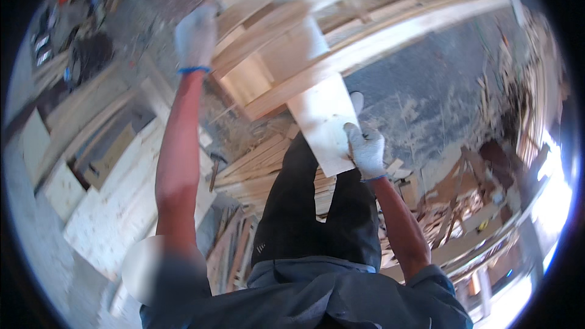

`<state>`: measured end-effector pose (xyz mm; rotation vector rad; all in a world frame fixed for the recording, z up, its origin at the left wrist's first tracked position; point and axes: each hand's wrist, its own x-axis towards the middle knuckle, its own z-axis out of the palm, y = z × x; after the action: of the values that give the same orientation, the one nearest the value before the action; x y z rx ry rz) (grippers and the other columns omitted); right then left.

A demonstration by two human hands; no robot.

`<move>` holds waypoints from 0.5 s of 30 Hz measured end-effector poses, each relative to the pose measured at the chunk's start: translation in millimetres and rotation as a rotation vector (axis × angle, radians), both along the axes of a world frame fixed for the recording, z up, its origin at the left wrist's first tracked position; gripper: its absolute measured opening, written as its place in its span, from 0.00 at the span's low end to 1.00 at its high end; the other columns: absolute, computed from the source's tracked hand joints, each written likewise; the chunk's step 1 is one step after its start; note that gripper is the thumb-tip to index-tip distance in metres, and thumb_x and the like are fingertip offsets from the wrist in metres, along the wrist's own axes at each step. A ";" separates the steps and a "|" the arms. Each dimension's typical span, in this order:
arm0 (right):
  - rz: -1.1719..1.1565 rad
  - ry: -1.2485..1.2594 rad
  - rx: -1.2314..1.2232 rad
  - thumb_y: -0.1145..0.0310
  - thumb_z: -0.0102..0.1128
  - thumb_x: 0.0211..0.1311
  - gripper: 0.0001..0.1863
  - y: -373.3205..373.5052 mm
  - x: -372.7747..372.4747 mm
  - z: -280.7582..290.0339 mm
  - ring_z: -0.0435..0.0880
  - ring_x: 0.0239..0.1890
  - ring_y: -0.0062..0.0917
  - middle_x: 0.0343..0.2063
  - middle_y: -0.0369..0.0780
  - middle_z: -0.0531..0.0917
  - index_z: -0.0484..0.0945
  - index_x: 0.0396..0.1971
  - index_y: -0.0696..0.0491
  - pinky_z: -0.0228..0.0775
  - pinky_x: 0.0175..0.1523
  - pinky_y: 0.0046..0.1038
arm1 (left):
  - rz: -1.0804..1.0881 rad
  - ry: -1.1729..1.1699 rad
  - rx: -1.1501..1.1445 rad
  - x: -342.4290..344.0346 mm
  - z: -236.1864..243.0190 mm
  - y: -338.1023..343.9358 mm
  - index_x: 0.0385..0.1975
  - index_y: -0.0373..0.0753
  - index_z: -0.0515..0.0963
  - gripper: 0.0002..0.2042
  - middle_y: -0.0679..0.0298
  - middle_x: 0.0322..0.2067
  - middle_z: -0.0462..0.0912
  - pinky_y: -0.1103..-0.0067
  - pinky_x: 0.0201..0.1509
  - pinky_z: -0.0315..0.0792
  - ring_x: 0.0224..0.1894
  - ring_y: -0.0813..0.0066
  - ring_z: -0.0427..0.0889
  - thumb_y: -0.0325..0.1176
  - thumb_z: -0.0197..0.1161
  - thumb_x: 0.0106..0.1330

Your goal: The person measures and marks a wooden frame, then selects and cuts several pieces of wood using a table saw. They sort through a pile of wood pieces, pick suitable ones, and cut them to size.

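My right hand (367,151), in a white glove, grips the right edge of a pale, flat wooden board (326,119) near its near end. The thumb lies on top of the board; the other fingers are partly hidden. The board slants away from my legs and passes by a long wooden frame (268,103) made of planks. Up at the frame's left end is my left hand (196,35), also gloved in white and smeared by motion. Whether it touches the frame cannot be made out.
Long timber rails (426,21) run off to the far right. Stacked wooden strips (259,161) lie by my legs, with a hammer-like tool (214,170) beside them. Large pale panels (109,225) lie at left. Wood scraps (457,207) pile up at right.
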<state>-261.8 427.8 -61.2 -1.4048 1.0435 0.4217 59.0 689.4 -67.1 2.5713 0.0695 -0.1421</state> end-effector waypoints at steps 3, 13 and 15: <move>-0.021 -0.029 -0.140 0.63 0.70 0.62 0.14 -4.1 -28.0 -14.2 0.77 0.25 0.18 0.20 0.37 0.81 0.82 0.26 0.59 0.71 0.32 0.27 | -0.438 -0.273 0.438 10.9 -34.5 53.4 0.40 0.36 0.84 0.14 0.53 0.43 0.87 0.69 0.47 0.76 0.39 0.59 0.85 0.36 0.52 0.73; -0.055 0.191 -0.250 0.50 0.64 0.62 0.23 -63.3 -125.0 23.3 0.84 0.32 0.45 0.28 0.51 0.83 0.81 0.28 0.59 0.72 0.39 0.40 | -0.195 -0.082 0.212 32.7 -49.7 71.3 0.57 0.27 0.76 0.28 0.43 0.57 0.78 0.67 0.65 0.67 0.60 0.49 0.77 0.49 0.46 0.76; -0.135 0.166 -0.245 0.50 0.64 0.62 0.23 -70.7 -143.0 21.9 0.84 0.32 0.45 0.27 0.52 0.83 0.81 0.28 0.59 0.72 0.39 0.40 | -0.208 -0.066 0.318 29.4 -36.8 69.0 0.58 0.29 0.76 0.28 0.44 0.58 0.78 0.66 0.65 0.67 0.60 0.48 0.76 0.49 0.45 0.76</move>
<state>-404.8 357.2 -39.3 -1.5231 1.3539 0.3233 88.3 758.4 -103.9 2.8947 -0.2173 -0.1317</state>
